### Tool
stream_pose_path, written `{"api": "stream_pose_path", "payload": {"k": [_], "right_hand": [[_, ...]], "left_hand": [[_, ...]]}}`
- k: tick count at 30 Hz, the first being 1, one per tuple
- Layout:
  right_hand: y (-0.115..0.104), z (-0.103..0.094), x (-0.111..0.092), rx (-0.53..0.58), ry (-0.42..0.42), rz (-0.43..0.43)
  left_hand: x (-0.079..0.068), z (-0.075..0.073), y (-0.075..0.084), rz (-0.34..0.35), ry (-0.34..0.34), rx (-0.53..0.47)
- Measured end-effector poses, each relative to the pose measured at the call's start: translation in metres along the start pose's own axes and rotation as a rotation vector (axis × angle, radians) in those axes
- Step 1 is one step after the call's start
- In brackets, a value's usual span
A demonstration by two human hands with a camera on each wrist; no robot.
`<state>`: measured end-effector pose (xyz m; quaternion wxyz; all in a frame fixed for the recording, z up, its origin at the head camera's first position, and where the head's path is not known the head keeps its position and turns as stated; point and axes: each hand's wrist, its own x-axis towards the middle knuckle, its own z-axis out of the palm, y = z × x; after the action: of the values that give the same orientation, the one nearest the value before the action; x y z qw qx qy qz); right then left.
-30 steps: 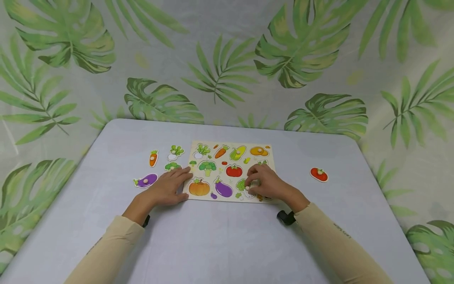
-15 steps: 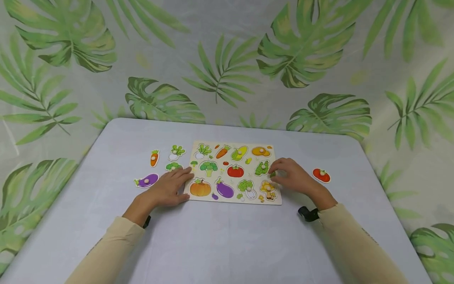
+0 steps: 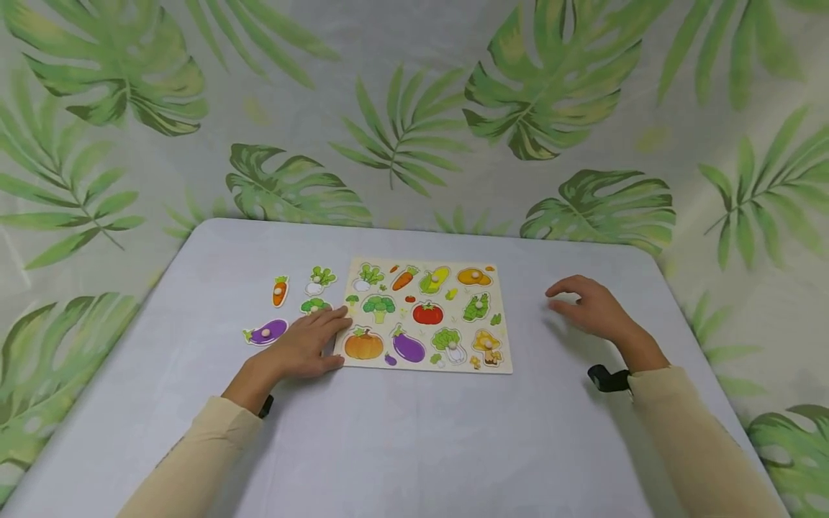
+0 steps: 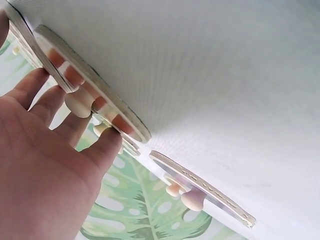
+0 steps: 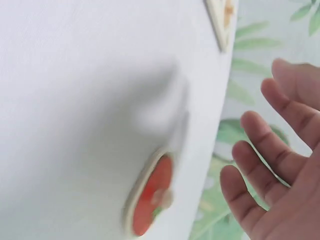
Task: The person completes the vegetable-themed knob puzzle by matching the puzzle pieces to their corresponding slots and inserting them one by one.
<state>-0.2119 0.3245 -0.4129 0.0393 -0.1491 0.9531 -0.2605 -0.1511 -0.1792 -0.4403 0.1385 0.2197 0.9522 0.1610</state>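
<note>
A wooden vegetable puzzle board (image 3: 505,361) lies on the table. My left hand (image 3: 311,344) rests at its left edge, fingers extended. In the left wrist view these fingers are beside an orange-striped knobbed piece (image 4: 122,122), seen edge-on; the head view hides it. Away to the board's right hovers my right hand (image 3: 594,308), fingers loosely bent and holding nothing. The tomato piece (image 5: 154,192) lies near it in the right wrist view, hidden in the head view. Knobbed corn (image 3: 434,279), leafy cabbage (image 3: 449,345) and mushroom (image 3: 487,347) pieces sit in the board.
Left of the board lie a carrot piece (image 3: 280,291), a white turnip piece (image 3: 321,280), a partly covered broccoli piece (image 3: 315,305) and an eggplant piece (image 3: 266,332). A leaf-patterned cloth (image 3: 414,129) hangs behind the white table (image 3: 388,446).
My right hand has left the leafy cabbage piece on the board and moved right, past the board's edge, now covering the tomato piece from the head view. My left hand has stayed put.
</note>
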Motion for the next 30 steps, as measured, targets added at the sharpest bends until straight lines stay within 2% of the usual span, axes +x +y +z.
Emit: {"api": "stream_pose_path", "payload": {"k": [3, 10, 17, 23, 30], "right_hand": [[0.012, -0.004, -0.005, 0.005, -0.013, 0.064], [0.038, -0.008, -0.014, 0.006, -0.012, 0.109], [0.067, -0.01, -0.021, -0.015, -0.01, 0.221], [0.075, -0.01, -0.022, -0.002, -0.084, 0.184], [0.077, -0.005, -0.018, 0.001, -0.072, 0.134]], "left_hand": [[0.002, 0.003, 0.001, 0.015, -0.008, -0.011], [0.001, 0.005, 0.004, 0.002, -0.011, -0.009], [0.0, 0.003, 0.002, 0.0, -0.015, 0.001], [0.001, 0.001, 0.0, -0.005, -0.01, 0.013], [-0.001, -0.001, 0.0, -0.016, -0.01, 0.004]]}}
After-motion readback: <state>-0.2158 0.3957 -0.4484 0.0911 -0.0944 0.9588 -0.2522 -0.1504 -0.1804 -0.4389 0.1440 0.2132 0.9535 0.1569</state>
